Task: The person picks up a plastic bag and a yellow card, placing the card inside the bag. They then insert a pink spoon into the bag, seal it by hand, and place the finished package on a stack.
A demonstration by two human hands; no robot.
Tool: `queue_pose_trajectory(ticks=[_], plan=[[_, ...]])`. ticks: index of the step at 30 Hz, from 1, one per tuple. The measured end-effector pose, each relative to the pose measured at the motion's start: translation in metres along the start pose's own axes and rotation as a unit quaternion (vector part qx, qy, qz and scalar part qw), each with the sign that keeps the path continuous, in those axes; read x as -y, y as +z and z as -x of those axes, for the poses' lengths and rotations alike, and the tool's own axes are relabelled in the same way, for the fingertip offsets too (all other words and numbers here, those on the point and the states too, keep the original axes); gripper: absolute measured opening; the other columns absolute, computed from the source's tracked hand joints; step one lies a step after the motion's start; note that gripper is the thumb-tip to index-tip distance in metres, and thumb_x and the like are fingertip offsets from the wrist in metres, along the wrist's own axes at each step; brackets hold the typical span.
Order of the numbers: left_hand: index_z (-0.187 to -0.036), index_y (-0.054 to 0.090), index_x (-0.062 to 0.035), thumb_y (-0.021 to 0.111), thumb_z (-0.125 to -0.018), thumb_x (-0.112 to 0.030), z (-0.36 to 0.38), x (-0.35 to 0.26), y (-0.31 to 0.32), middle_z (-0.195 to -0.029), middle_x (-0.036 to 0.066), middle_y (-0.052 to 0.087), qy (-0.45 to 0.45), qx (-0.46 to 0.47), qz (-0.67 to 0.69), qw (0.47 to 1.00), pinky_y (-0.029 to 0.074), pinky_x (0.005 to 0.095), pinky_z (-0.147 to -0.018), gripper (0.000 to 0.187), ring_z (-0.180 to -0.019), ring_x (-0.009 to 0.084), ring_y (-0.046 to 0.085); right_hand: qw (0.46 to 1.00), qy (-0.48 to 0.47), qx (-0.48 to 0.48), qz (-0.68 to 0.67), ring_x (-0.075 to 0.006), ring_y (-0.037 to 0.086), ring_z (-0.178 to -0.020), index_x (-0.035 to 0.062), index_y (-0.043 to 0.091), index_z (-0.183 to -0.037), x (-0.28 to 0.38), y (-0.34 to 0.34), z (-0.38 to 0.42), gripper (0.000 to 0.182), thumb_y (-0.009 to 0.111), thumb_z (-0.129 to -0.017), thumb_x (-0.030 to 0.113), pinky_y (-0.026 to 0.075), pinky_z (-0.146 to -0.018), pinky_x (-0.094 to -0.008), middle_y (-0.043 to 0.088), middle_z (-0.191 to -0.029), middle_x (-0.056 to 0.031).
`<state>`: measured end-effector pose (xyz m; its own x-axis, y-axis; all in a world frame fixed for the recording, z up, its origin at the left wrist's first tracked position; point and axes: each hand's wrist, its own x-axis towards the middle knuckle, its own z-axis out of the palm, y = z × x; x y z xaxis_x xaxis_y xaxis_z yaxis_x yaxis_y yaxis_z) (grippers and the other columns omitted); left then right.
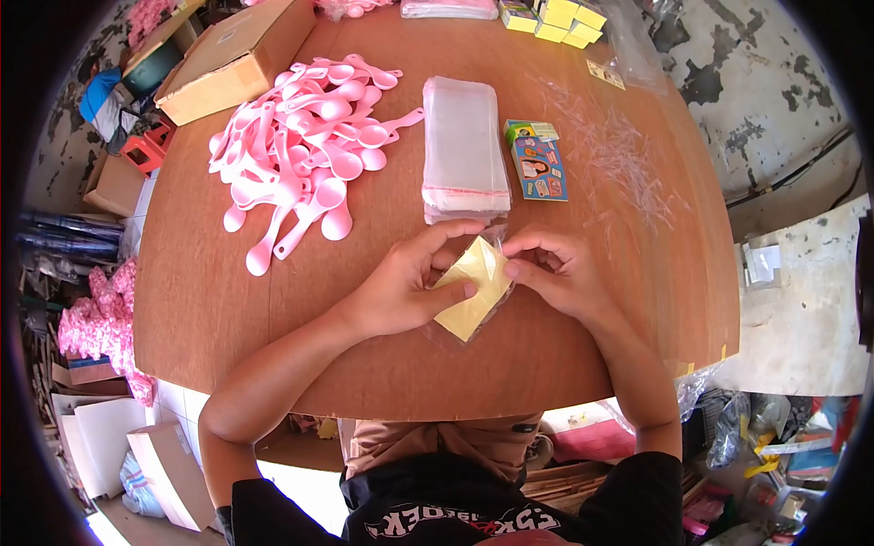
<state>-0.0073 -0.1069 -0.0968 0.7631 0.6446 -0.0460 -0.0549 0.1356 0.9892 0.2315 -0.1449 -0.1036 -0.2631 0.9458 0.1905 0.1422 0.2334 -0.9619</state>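
A yellow card [467, 309] lies inside a clear plastic bag [460, 343], tilted above the table near its front edge. My left hand [408, 280] grips the bagged card, thumb across its face and fingers around the left side. At the bag's upper right edge, my right hand [553, 271] is closed in a pinch on the plastic. Just beyond the hands sits a stack of clear plastic bags [462, 136]. To the right of that stack is a small pile of colourful printed cards [541, 166]. A large heap of pink measuring spoons [300, 150] spreads over the left side.
An open cardboard box [235, 59] stands at the back left of the wooden table [364, 373]. Yellow card stacks [564, 20] and more plastic packs [449, 8] are at the far edge. Thin clear plastic strips [624, 164] litter the right side.
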Motion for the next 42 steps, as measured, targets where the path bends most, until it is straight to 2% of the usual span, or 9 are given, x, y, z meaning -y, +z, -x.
queue_pose_trajectory(ticks=[3,7,13,15,22,33,35,40,42], plan=[[-0.147,0.027,-0.004,0.06,-0.092,0.003,-0.001,0.007,-0.002,-0.112,0.015,0.066,0.037,0.006,-0.03,0.999,0.052,0.027,-0.082,0.065,-0.102,0.0142,0.063,1.0,-0.013,-0.014,0.004,-0.0058,0.06,-0.078,0.0002,0.069,-0.1,-0.002,0.0,0.0,0.011,0.068,-0.089,0.002,0.048,-0.064,-0.0209,0.066,-0.092,-0.0035],[-0.148,0.027,-0.0041,0.059,-0.092,0.004,0.0,0.005,-0.002,-0.114,0.016,0.065,0.007,0.01,-0.013,1.0,0.052,0.0272,-0.083,0.064,-0.103,0.0146,0.062,1.0,-0.011,-0.015,-0.002,-0.006,0.06,-0.077,-0.0005,0.068,-0.098,0.002,0.001,-0.001,0.01,0.067,-0.089,0.002,0.048,-0.064,-0.0208,0.065,-0.09,-0.0035],[-0.148,0.027,-0.004,0.059,-0.092,0.004,-0.002,0.013,-0.003,-0.115,0.016,0.065,0.044,0.018,-0.046,0.998,0.051,0.0274,-0.085,0.064,-0.106,0.0146,0.061,1.0,0.0,-0.004,0.003,-0.0063,0.06,-0.078,-0.0004,0.068,-0.097,0.003,0.002,0.0,0.008,0.065,-0.09,0.002,0.048,-0.065,-0.0212,0.065,-0.089,-0.0033],[-0.145,0.033,-0.0033,0.062,-0.091,-0.001,-0.003,0.016,-0.003,-0.108,0.014,0.069,0.074,0.001,-0.044,0.996,0.051,0.0304,-0.087,0.061,-0.101,0.0129,0.063,1.0,0.003,-0.002,-0.003,-0.0064,0.06,-0.078,-0.0002,0.068,-0.097,0.004,0.002,0.0,0.008,0.065,-0.091,0.002,0.049,-0.065,-0.0215,0.064,-0.089,-0.0031],[-0.144,0.034,-0.0042,0.062,-0.091,0.0,-0.002,0.015,-0.003,-0.104,0.012,0.069,0.062,0.007,-0.038,0.997,0.051,0.0293,-0.085,0.06,-0.099,0.0117,0.062,1.0,-0.002,0.02,0.024,-0.0073,0.06,-0.076,0.001,0.069,-0.096,0.004,0.002,0.0,0.007,0.065,-0.09,0.003,0.047,-0.064,-0.023,0.064,-0.088,-0.0034],[-0.142,0.038,-0.0047,0.067,-0.086,0.0,-0.003,0.017,-0.002,-0.111,0.014,0.068,0.091,0.031,-0.036,0.995,0.052,0.0301,-0.083,0.063,-0.102,0.0141,0.063,0.998,-0.01,0.049,0.043,-0.0097,0.061,-0.077,0.0004,0.068,-0.097,0.007,0.003,0.001,0.008,0.066,-0.09,0.003,0.048,-0.065,-0.0234,0.065,-0.088,-0.0044],[-0.141,0.039,-0.0047,0.068,-0.086,0.0,-0.004,0.018,-0.003,-0.112,0.014,0.067,0.102,0.017,-0.044,0.994,0.052,0.0302,-0.083,0.062,-0.102,0.0146,0.063,0.996,0.015,-0.007,-0.087,-0.0106,0.062,-0.078,-0.0005,0.066,-0.102,0.009,0.004,0.001,0.013,0.066,-0.089,0.002,0.049,-0.066,-0.0235,0.065,-0.089,-0.0041],[-0.141,0.038,-0.0061,0.068,-0.085,-0.001,-0.005,0.021,-0.004,-0.104,0.015,0.07,0.123,0.009,-0.068,0.99,0.052,0.0307,-0.08,0.063,-0.095,0.0144,0.066,0.99,0.046,-0.082,-0.107,-0.0097,0.06,-0.073,0.0014,0.065,-0.103,-0.005,-0.014,0.003,0.016,0.068,-0.088,0.004,0.048,-0.067,-0.0234,0.065,-0.087,-0.0041],[-0.141,0.038,-0.0065,0.068,-0.085,-0.002,-0.003,0.016,-0.004,-0.101,0.015,0.071,0.108,0.009,-0.072,0.992,0.052,0.0308,-0.079,0.064,-0.093,0.0153,0.067,0.976,0.041,-0.171,-0.125,-0.0113,0.058,-0.072,0.0014,0.064,-0.102,-0.007,-0.02,-0.002,0.015,0.067,-0.088,0.008,0.046,-0.064,-0.025,0.063,-0.084,-0.0046]])
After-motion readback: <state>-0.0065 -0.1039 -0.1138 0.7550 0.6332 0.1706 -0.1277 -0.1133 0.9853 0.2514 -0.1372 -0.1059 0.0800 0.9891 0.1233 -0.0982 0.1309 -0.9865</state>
